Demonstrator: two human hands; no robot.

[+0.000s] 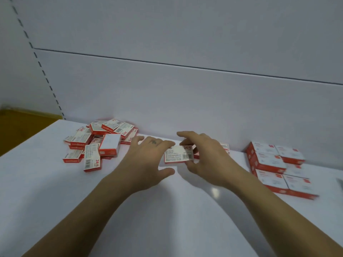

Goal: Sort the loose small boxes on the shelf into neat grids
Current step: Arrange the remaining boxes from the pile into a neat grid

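Observation:
A loose pile of small red-and-white boxes (pixel 98 143) lies at the back left of the white shelf (pixel 167 210). One such box (pixel 179 154), marked 24/6 with a barcode, sits at the centre. My right hand (pixel 206 158) pinches it, thumb at its near edge and fingers over its far edge. My left hand (pixel 148 160) has its fingers spread, fingertips touching the box's left end. More boxes (pixel 223 146) show partly behind my right hand. A neat grid of the same boxes (pixel 278 166) stands at the right.
The shelf's white back panel (pixel 185 99) rises right behind the boxes. A slotted upright (pixel 42 69) runs down at the left, with a yellow-brown surface (pixel 20 127) beyond the shelf's left edge. A dark object (pixel 340 182) shows at the right edge.

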